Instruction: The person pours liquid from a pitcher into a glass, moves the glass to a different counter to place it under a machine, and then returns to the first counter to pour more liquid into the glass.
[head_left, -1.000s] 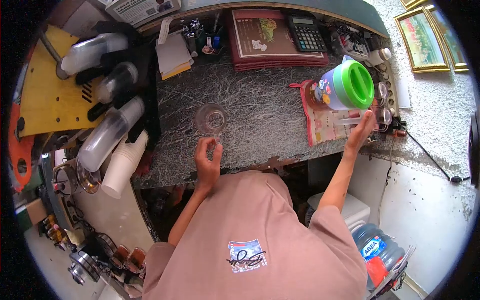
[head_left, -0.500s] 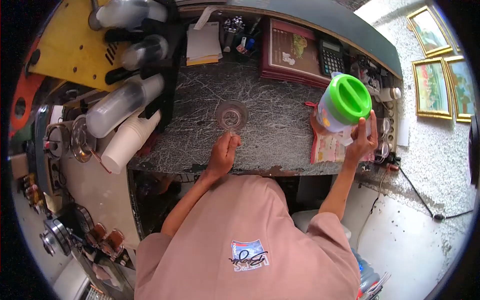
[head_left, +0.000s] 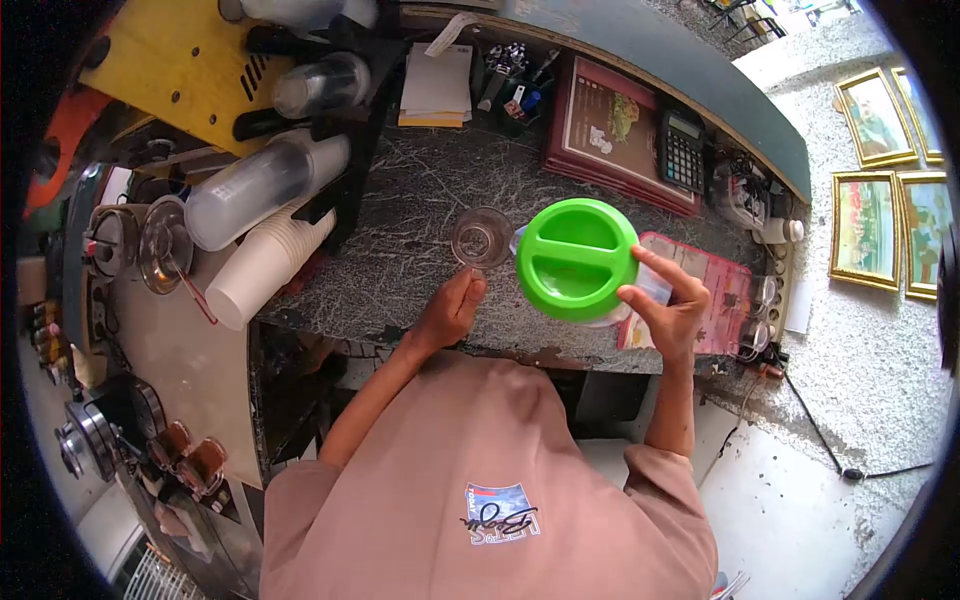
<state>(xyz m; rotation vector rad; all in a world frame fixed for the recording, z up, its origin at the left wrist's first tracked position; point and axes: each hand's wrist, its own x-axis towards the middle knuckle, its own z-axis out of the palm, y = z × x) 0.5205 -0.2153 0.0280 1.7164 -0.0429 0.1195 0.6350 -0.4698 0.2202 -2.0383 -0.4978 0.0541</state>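
Observation:
In the head view, a clear glass cup stands on the dark scratched counter in front of me. My left hand is closed at the cup's near side, fingers pinched where a handle would be; the handle itself is hardly visible. My right hand grips a plastic pitcher with a bright green lid from its right side. Seen from above, the pitcher is held up just right of the cup, and its lid hides most of its body. The pitcher's near right side shows pale and translucent beside my fingers.
A pink-edged patterned mat lies on the right. Dark red menus, a calculator and papers line the back. Stacked paper cups and clear plastic cups stick out on the left. Framed pictures hang at right.
My right hand has brought the pitcher left from above the pink mat to beside the glass cup. My left hand stays at the cup. The camera view has shifted slightly.

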